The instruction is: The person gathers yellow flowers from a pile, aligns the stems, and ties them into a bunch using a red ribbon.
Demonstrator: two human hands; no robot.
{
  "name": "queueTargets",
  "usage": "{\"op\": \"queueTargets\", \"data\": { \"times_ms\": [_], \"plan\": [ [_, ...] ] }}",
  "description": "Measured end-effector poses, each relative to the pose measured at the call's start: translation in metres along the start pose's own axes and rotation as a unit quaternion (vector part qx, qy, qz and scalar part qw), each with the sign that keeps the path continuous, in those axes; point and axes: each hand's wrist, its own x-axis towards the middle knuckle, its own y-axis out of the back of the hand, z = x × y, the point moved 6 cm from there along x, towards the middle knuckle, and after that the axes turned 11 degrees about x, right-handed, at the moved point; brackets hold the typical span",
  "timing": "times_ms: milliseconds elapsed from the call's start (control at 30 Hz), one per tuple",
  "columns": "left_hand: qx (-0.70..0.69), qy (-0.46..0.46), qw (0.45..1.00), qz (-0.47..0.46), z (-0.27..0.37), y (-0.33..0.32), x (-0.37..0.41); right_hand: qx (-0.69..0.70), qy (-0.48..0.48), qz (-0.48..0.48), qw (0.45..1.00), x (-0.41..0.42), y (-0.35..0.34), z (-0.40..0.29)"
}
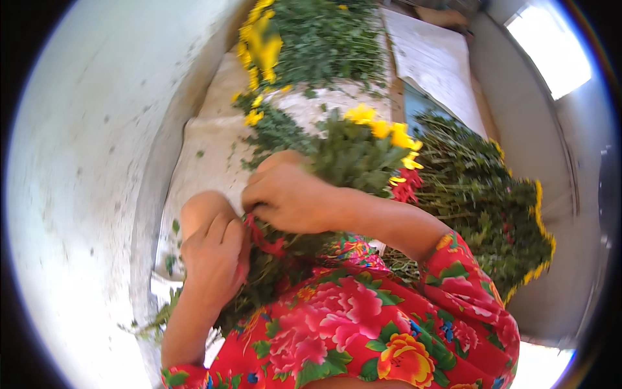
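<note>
A bunch of yellow chrysanthemums (359, 155) lies across my lap, blooms to the upper right and stems running down under my hands. Around its stems passes a red tie strip (265, 241). My right hand (291, 197) pinches the strip at its upper end, fingers bent inward. Close beside it, my left hand (214, 253) is curled over the stems, with a bit of red showing at its edge. Its fingertips are hidden, but it appears to grip the strip too. Both bare knees show just beyond the hands.
A thick pile of yellow chrysanthemums (466, 209) lies at my right, with red strips (407, 185) nearby. Another pile (325, 44) lies ahead on a pale sheet (209, 141). A white wall (97, 146) borders the left. Part of another person (442, 17) shows at the top.
</note>
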Motion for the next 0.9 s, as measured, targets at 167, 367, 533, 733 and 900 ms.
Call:
{"op": "queueTargets", "data": {
  "times_ms": [167, 367, 533, 733, 900],
  "plan": [
    [-0.009, -0.039, 0.994, -0.102, 0.034, -0.01, -0.017, -0.153, -0.036, -0.073, 0.985, 0.005, -0.023, 0.021],
    [-0.024, -0.1, 0.983, -0.151, 0.049, -0.018, -0.031, -0.217, -0.047, -0.116, 0.968, 0.004, -0.029, 0.016],
    [0.023, -0.082, 0.994, -0.073, 0.045, 0.005, -0.016, -0.047, 0.011, 0.037, 0.998, 0.008, -0.011, 0.03],
    [-0.025, 0.084, 0.97, -0.227, 0.02, -0.052, -0.042, 0.138, 0.133, 0.186, 0.964, -0.014, 0.02, -0.016],
    [-0.434, 0.284, 0.841, -0.154, 0.03, -0.02, 0.008, 0.381, 0.097, -0.086, 0.915, -0.076, 0.018, -0.064]
  ]
}}
